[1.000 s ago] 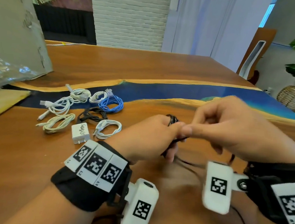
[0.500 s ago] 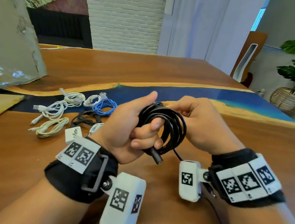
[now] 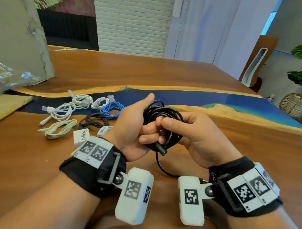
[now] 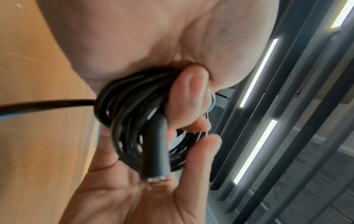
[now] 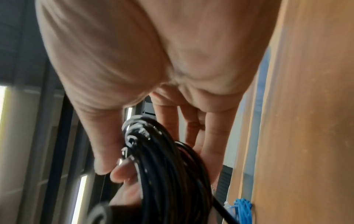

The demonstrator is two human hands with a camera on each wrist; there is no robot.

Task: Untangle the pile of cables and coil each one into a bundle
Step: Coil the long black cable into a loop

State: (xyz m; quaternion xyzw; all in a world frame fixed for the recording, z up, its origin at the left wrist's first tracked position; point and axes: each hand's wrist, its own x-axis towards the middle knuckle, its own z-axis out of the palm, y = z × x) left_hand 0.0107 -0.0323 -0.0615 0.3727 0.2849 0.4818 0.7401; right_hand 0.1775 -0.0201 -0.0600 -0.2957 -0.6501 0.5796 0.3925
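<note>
A black cable (image 3: 166, 113) wound into a coil is held upright between both hands above the wooden table (image 3: 34, 159). My left hand (image 3: 136, 129) grips the coil's near left side, fingers curled through it, thumb up. My right hand (image 3: 185, 129) holds the coil's right side, thumb laid across the loops. The cable's thick black plug (image 3: 159, 148) (image 4: 156, 148) sticks out below the left fingers. A loose tail (image 3: 162, 167) hangs down toward the table. The wrist views show the coil (image 4: 132, 109) (image 5: 168, 171) close up between the fingers.
Coiled bundles lie on the table to the left: several white cables (image 3: 63, 111), a blue one (image 3: 112, 109), a dark one (image 3: 93, 121). A white charger block (image 3: 80, 136) sits near my left wrist. A grey bag (image 3: 12, 49) stands at far left.
One second ago both hands pinched a thin strand low over the table. Since then the hands have turned palm-up and the cable now shows as a full coil, with my right thumb laid over it.
</note>
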